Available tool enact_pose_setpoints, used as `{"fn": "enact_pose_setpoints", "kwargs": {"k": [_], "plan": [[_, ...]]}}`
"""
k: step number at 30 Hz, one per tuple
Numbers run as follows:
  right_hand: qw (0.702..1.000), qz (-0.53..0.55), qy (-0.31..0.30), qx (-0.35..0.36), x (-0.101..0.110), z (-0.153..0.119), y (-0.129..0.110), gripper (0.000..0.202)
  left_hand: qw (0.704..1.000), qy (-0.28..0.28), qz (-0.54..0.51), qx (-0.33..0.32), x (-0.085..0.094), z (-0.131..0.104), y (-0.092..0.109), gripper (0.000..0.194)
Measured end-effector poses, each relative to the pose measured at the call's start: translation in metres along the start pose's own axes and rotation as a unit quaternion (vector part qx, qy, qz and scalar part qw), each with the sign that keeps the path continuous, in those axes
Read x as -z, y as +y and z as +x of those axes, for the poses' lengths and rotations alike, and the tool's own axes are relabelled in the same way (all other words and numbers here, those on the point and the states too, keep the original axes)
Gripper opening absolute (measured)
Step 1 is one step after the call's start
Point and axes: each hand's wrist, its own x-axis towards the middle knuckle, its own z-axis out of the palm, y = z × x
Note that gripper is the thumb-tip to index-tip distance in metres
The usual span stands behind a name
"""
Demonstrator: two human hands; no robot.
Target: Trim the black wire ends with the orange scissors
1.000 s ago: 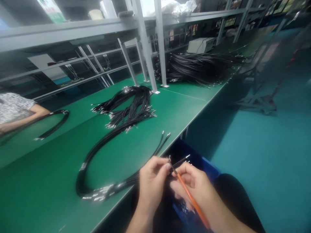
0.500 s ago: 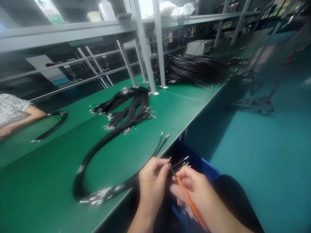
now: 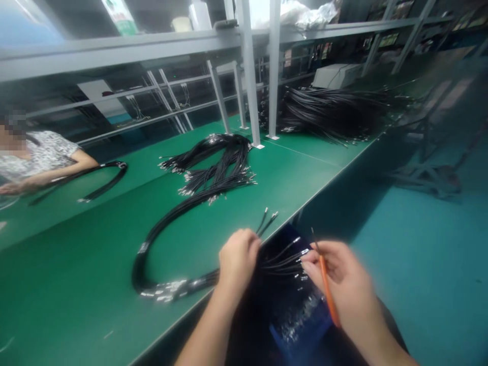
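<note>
Across bench [image 3: 95, 279] | curved black cables [image 3: 139, 272], silver-tipped | left hand [image 3: 238, 258]: grip hidden | right hand [image 3: 345, 274]: pinching tool [image 3: 328, 290]

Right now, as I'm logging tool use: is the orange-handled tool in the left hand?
No, the right hand holds the orange-handled tool, while the left hand is at the black cables.

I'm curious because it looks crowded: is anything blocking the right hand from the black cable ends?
Nothing visible blocks it. The right hand, holding the orange-handled tool, is right beside the black cable ends; whether it touches them, I can't tell.
</note>
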Motion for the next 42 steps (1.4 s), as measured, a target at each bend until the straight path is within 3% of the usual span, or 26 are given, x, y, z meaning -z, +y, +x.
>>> {"fn": "enact_pose_setpoints", "kwargs": {"k": [3, 5, 7, 9, 13, 16, 19, 22, 24, 28, 42], "plan": [[0.988, -0.116, -0.015, 0.101, -0.011, 0.005, 0.0, 0.023, 0.998, 0.006, 0.03, 0.056, 0.002, 0.017, -0.014, 0.006], [0.962, -0.213, -0.026, 0.172, -0.02, 0.01, 0.002, 0.023, 0.996, -0.007, 0.03, 0.079, -0.001, 0.024, -0.019, 0.006], [0.941, -0.274, -0.057, 0.189, -0.027, 0.016, 0.006, 0.02, 0.995, -0.016, 0.018, 0.092, -0.002, 0.027, -0.022, 0.012], [0.941, -0.289, -0.089, 0.154, -0.029, 0.021, 0.013, 0.015, 0.995, -0.02, -0.007, 0.096, 0.0, 0.029, -0.026, 0.015], [0.986, -0.146, -0.056, 0.065, -0.023, 0.023, 0.021, 0.017, 0.99, -0.053, -0.111, 0.065, 0.013, 0.029, -0.026, 0.01], [1.0, -0.001, -0.013, 0.021, -0.017, 0.019, 0.015, 0.026, 0.975, -0.089, -0.203, 0.013, 0.022, 0.021, -0.009, 0.013], [0.992, 0.115, -0.039, -0.039, -0.014, 0.013, -0.001, 0.03, 0.939, -0.082, -0.329, -0.054, 0.021, 0.005, 0.016, 0.014], [0.969, 0.22, -0.074, -0.085, -0.014, 0.007, -0.013, 0.029, 0.935, -0.026, -0.343, -0.084, 0.015, -0.014, 0.033, 0.009], [0.959, 0.264, -0.056, -0.08, -0.015, 0.005, -0.017, 0.031, 0.937, -0.012, -0.341, -0.08, 0.012, -0.025, 0.036, 0.011], [0.956, 0.288, -0.008, -0.061, -0.02, 0.002, -0.019, 0.035, 0.931, -0.009, -0.36, -0.055, 0.012, -0.036, 0.036, 0.012], [0.949, 0.308, -0.017, -0.063, -0.024, 0.001, -0.025, 0.033, 0.947, 0.011, -0.318, -0.054, 0.016, -0.043, 0.041, 0.013]]}}
